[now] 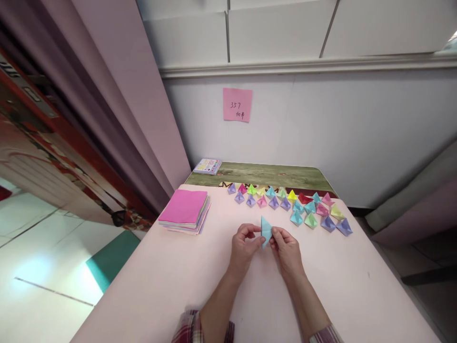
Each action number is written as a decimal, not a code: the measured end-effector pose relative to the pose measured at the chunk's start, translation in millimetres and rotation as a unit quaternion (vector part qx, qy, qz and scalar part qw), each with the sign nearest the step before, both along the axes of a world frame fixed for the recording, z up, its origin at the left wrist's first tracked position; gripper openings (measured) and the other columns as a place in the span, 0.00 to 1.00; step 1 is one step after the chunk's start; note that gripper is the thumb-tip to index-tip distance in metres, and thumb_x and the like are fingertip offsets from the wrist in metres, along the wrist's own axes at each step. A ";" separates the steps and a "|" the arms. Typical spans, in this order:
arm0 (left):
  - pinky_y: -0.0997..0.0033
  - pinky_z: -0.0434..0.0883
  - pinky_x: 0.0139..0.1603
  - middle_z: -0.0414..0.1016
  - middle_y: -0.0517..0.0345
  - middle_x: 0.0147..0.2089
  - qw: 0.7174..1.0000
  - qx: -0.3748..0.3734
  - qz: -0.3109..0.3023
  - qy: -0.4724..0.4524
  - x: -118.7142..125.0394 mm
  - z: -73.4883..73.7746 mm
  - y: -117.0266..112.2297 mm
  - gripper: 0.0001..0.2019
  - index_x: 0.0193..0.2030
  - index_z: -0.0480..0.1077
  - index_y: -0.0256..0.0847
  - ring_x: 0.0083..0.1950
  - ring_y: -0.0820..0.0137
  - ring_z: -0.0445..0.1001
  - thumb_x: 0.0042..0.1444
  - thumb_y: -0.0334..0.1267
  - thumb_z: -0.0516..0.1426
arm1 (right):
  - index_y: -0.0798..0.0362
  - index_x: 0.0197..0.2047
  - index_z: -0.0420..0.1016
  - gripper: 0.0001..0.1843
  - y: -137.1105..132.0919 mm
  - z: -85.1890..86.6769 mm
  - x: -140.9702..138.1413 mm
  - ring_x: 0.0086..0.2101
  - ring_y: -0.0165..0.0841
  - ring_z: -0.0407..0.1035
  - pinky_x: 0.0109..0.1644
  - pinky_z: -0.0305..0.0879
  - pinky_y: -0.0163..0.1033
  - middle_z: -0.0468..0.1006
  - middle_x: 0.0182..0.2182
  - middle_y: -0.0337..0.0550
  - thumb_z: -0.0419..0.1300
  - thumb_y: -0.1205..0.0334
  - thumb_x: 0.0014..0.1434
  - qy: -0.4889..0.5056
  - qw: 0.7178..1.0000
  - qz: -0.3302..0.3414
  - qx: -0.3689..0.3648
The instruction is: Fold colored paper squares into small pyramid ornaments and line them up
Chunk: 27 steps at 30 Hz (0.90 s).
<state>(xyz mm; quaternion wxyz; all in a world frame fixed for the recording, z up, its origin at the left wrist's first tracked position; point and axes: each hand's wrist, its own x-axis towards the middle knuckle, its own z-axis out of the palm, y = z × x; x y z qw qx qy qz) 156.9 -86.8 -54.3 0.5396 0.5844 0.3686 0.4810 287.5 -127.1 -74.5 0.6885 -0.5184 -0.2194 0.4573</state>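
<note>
A light blue folded paper [266, 229], roughly triangular with a point at the top, is held up between my two hands over the table. My left hand [245, 244] is closed, its thumb and forefinger at the paper's left edge. On the other side, my right hand [285, 245] pinches the right corner between thumb and fingers. Some of the paper's lower part is hidden behind the fingertips. Just beyond the hands stand rows of small folded paper boats [273, 203] in purple, pink, green, blue, yellow and red.
A stack of square coloured paper [183, 209], magenta on top, lies on the pale pink table [200, 276] at the left. A printed paper pack [207, 166] rests at the far left corner on a green wood-patterned surface [264, 174]. A pink note [237, 105] is on the wall behind.
</note>
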 end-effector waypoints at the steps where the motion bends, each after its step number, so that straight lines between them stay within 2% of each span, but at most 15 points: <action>1: 0.70 0.65 0.44 0.69 0.56 0.40 1.000 -0.001 -0.001 0.001 0.2 -0.8 0.1 0.12 0.39 0.75 0.40 0.39 0.70 0.64 0.48 0.39 0.65 | 0.54 0.33 0.78 0.18 0.0 -0.4 0.0 0.22 0.25 0.59 0.25 0.57 0.31 0.69 0.20 0.36 0.68 0.47 0.50 -0.006 1.000 0.000 0.000; 6: 0.72 0.63 0.38 0.68 0.57 0.36 1.000 -0.008 0.000 0.026 1.8 -3.9 0.4 0.10 0.35 0.76 0.39 0.34 0.72 0.63 0.47 0.41 0.66 | 0.54 0.34 0.79 0.17 -1.4 -0.4 -1.1 0.22 0.28 0.61 0.26 0.59 0.33 0.69 0.20 0.36 0.64 0.47 0.54 -0.128 0.992 -0.009 -0.001; 9: 0.73 0.60 0.31 0.64 0.61 0.28 0.999 -0.024 0.002 0.038 2.4 -4.9 0.3 0.10 0.32 0.77 0.38 0.29 0.75 0.60 0.50 0.43 0.64 | 0.53 0.35 0.80 0.16 -3.7 2.1 -3.6 0.24 0.29 0.63 0.27 0.63 0.34 0.73 0.26 0.40 0.63 0.48 0.56 -0.227 0.973 -0.044 0.006; 11: 0.75 0.55 0.26 0.58 0.66 0.22 0.997 -0.071 -0.015 0.021 3.0 -5.4 0.2 0.12 0.34 0.77 0.37 0.24 0.77 0.56 0.50 0.45 0.64 | 0.52 0.36 0.80 0.14 -5.1 4.1 -5.7 0.24 0.28 0.64 0.28 0.65 0.35 0.75 0.31 0.42 0.62 0.50 0.57 -0.267 0.962 -0.057 0.020; 13: 0.76 0.52 0.23 0.57 0.68 0.18 0.989 -0.139 -0.041 -0.019 3.5 -5.7 0.3 0.15 0.37 0.76 0.37 0.20 0.79 0.53 0.50 0.47 0.63 | 0.51 0.36 0.80 0.14 -6.3 6.2 -7.3 0.25 0.28 0.65 0.28 0.65 0.35 0.75 0.33 0.42 0.62 0.50 0.57 -0.277 0.959 -0.051 0.038; 17: 0.77 0.50 0.19 0.63 0.67 0.17 0.959 -0.241 -0.096 -0.110 1.7 -2.1 1.3 0.16 0.36 0.72 0.37 0.16 0.81 0.53 0.51 0.49 0.63 | 0.51 0.37 0.80 0.13 -8.4 12.1 -6.9 0.24 0.29 0.65 0.27 0.65 0.35 0.74 0.29 0.41 0.62 0.51 0.57 -0.249 0.965 -0.009 0.081; 21: 0.78 0.52 0.19 0.65 0.66 0.18 0.935 -0.284 -0.172 -0.126 -5.2 7.1 3.0 0.15 0.32 0.69 0.37 0.15 0.82 0.55 0.50 0.48 0.64 | 0.53 0.31 0.79 0.19 -10.1 16.5 -3.0 0.21 0.28 0.62 0.26 0.61 0.35 0.70 0.20 0.38 0.58 0.47 0.60 -0.171 0.981 0.039 0.085; 24: 0.79 0.54 0.19 0.68 0.63 0.19 0.923 -0.286 -0.235 -0.104 -10.3 12.2 3.9 0.15 0.32 0.70 0.35 0.16 0.81 0.59 0.52 0.47 0.63 | 0.53 0.25 0.75 0.17 -10.0 15.3 -0.5 0.18 0.25 0.56 0.21 0.53 0.32 0.66 0.16 0.35 0.65 0.47 0.53 -0.088 0.991 0.083 0.049; 27: 0.79 0.54 0.18 0.70 0.62 0.19 0.915 -0.291 -0.264 -0.090 -12.4 12.7 4.6 0.14 0.32 0.70 0.35 0.15 0.81 0.60 0.54 0.46 0.62 | 0.52 0.32 0.74 0.18 -9.9 13.2 2.0 0.17 0.23 0.54 0.19 0.47 0.30 0.66 0.18 0.32 0.70 0.48 0.47 -0.009 0.989 0.143 0.026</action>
